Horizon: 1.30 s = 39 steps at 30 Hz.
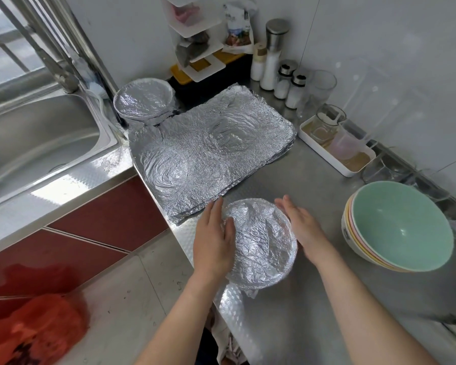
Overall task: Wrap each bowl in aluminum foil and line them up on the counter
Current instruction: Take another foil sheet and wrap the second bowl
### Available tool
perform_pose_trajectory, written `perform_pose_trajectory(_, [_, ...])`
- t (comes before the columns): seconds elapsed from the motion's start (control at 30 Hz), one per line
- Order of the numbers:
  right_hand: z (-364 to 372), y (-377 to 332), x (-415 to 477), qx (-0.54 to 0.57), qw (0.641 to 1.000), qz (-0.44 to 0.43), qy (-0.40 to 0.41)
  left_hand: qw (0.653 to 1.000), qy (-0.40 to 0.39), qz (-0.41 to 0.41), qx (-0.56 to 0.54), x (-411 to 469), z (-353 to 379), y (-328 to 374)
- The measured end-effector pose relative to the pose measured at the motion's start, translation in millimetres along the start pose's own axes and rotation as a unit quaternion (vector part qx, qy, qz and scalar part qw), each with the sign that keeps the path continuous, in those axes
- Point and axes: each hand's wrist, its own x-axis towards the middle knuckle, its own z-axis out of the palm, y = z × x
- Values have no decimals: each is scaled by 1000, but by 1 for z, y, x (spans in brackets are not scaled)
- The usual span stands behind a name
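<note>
A bowl covered in crinkled aluminum foil (pixel 261 243) sits on the steel counter (pixel 313 185) near its front edge. My left hand (pixel 215 238) lies flat against the bowl's left side, fingers pressing the foil. My right hand (pixel 299 223) is at the bowl's right rim, fingers straight, touching or nearly touching the foil. A second foil-wrapped bowl (pixel 144 101) stands at the back left beside the sink. A stack of flat foil sheets (pixel 211 151), dented with round bowl marks, lies between the two. A stack of unwrapped bowls (pixel 400 227), green on top, stands at the right.
A steel sink (pixel 37 138) is at the left. Salt jars and bottles (pixel 282 75), glasses and a white tray (pixel 337 143) line the back wall. A white rack (pixel 198 35) stands in the corner. A red plastic bag (pixel 32 330) lies on the floor at lower left.
</note>
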Motion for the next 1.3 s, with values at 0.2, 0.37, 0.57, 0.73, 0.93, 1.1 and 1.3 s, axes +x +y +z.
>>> perform_pose_trajectory(0.2, [8,8,1,-162,983,-85,23,940,-56,217,257,-18,17,10])
perform_pose_trajectory(0.37, [15,13,-3,-231,965,-110,59,914,-72,213,339,-25,31,6])
perform_pose_trajectory(0.57, [16,14,-7,-204,970,-116,70,917,-64,201,338,-22,25,5])
perform_pose_trajectory(0.73, [19,19,-8,-222,962,-130,89,925,-41,192,325,-21,16,1])
perform_pose_trajectory(0.93, [16,22,-11,-217,962,-123,111,991,77,76,73,-20,-7,-1])
perform_pose_trajectory(1.1, [22,28,-15,-73,974,-67,203,926,103,-272,-243,-31,-24,-15])
perform_pose_trajectory(1.3, [31,25,-28,59,969,-68,230,897,29,-271,-348,-43,-7,-4])
